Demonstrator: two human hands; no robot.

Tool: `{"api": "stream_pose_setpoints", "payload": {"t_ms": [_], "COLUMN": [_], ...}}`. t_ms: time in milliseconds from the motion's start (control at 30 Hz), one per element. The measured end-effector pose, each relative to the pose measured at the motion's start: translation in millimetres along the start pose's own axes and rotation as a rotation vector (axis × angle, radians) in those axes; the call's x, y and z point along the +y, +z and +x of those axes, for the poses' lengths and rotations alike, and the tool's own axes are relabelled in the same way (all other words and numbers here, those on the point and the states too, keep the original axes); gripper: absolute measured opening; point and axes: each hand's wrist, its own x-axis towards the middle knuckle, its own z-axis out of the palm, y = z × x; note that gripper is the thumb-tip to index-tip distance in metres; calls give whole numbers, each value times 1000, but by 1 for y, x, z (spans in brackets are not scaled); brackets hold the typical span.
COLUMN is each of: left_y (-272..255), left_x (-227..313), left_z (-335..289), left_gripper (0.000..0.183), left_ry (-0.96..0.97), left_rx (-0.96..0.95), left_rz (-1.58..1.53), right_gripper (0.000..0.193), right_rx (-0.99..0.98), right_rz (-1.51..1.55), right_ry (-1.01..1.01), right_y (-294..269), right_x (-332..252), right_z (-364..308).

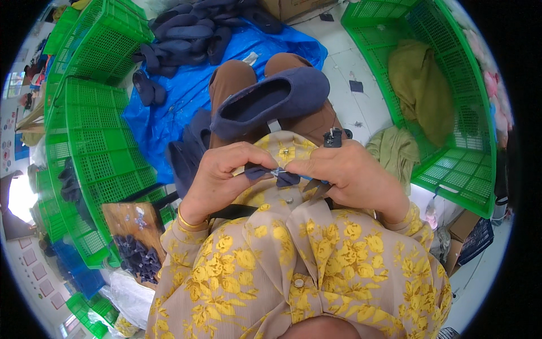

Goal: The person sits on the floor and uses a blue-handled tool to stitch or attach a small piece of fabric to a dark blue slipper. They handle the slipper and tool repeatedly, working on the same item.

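Observation:
My left hand (223, 175) pinches a small navy fabric bow (288, 178) in front of my belly; a pale, shiny bit sits at its middle. My right hand (353, 175) is closed around a pair of scissors (320, 192), whose blades point down toward my body and whose black handle sticks out above the knuckles. Its thumb and forefinger meet at the bow's centre; whether they also grip a needle or thread is too small to tell. Across my knees lies a navy slip-on shoe (316, 90), its opening facing up. More navy shoes (182, 166) rest beside my left thigh.
Navy shoes (189, 34) are heaped on a blue plastic sheet (180, 85) ahead. Green crates (96, 124) line the left side; a large green crate (468, 186) at right holds olive cloth (420, 85). Several navy bows (135, 257) lie on a wooden board (121, 217) at left.

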Motion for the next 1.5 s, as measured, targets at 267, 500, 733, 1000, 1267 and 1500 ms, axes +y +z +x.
{"api": "stream_pose_setpoints", "payload": {"t_ms": [267, 500, 733, 1000, 1267, 1500], "left_y": [-3, 0, 4, 12, 15, 17], "left_x": [8, 6, 9, 13, 13, 12], "left_z": [5, 1, -1, -4, -5, -3], "left_gripper": [17, 14, 12, 15, 14, 13], "left_ry": [-129, -371, -422, -518, -581, -582], "left_rx": [-157, -231, -231, -180, -99, -71], "left_rz": [-86, -466, -492, -371, -552, -544], "right_gripper": [45, 57, 59, 48, 41, 39], "right_rx": [-141, -64, -84, -35, -42, -5], "right_rz": [-6, 222, 260, 287, 246, 410], "right_ry": [-22, -9, 54, 84, 179, 237], "right_y": [-8, 4, 11, 25, 33, 37], "right_x": [0, 14, 15, 12, 14, 16], "right_z": [5, -2, -5, -12, -11, -10]}}
